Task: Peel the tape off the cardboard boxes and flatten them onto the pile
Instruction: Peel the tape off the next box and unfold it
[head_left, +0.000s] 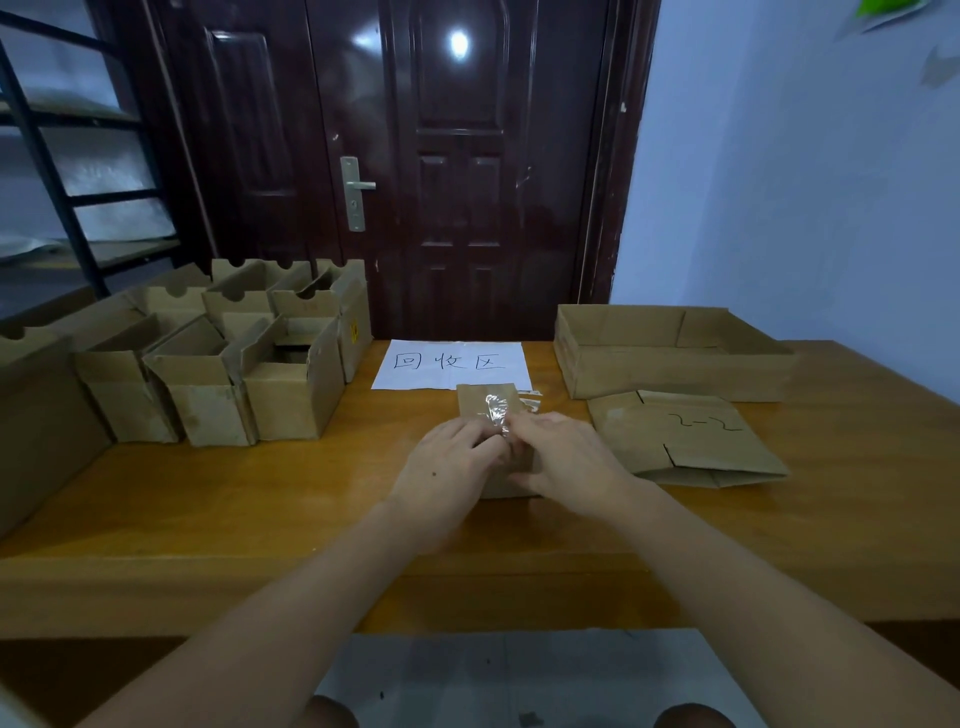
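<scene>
Both sets of my fingers are curled at mid-table: my left hand (451, 457) and right hand (563, 457) pinch the crumpled clear tape (497, 410) over the small brown cardboard box (485, 402), just before the white handwritten paper sign (452, 364). Bare wooden table (260, 499) lies toward its near edge. Open brown cartons (218, 364) crowd my left; the flattened brown cardboard sheet (685, 436) and shallow brown cardboard tray (670, 348) hem my right.
</scene>
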